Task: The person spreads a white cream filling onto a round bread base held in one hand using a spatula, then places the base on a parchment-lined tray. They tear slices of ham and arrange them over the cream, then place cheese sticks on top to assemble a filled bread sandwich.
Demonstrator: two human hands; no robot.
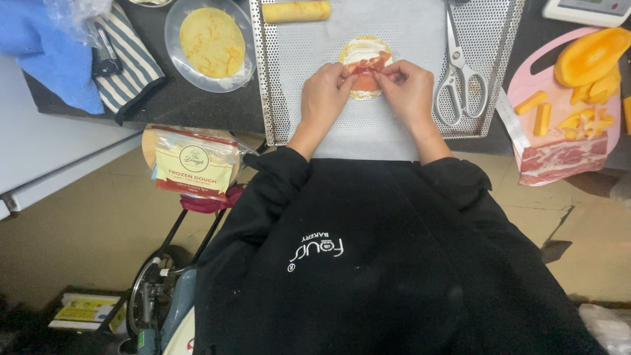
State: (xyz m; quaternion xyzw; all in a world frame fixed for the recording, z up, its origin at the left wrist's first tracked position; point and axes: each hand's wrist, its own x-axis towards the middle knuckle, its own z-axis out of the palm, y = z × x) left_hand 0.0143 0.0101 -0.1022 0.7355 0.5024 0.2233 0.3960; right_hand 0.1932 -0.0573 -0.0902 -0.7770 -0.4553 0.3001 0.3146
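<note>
Both hands meet over the round, cream-spread dough disc [363, 51] on white paper in the perforated metal tray [276, 79]. The left hand [323, 95] and right hand [411, 92] pinch the thin red meat slice [365, 68] with narrowed fingers. Steel scissors [459, 72] lie just right.

Left hand: the left hand [324, 95] is pinching the near left edge of a strip of red cured meat [365, 69].
Right hand: the right hand [409, 89] is pinching the same strip from the right, fingertips nearly meeting the left's.
Round: the meat is lying on a small dough round [363, 51] spread with white filling (partly hidden by the fingers).
Tray: the perforated tray [276, 85] is carrying white paper; a rolled piece [296, 11] is lying at its far edge.
Scissors: scissors [460, 72] are resting along the tray's right side.
Counter right: a pink cutting board [519, 82] is holding orange squash pieces [585, 72].
</note>
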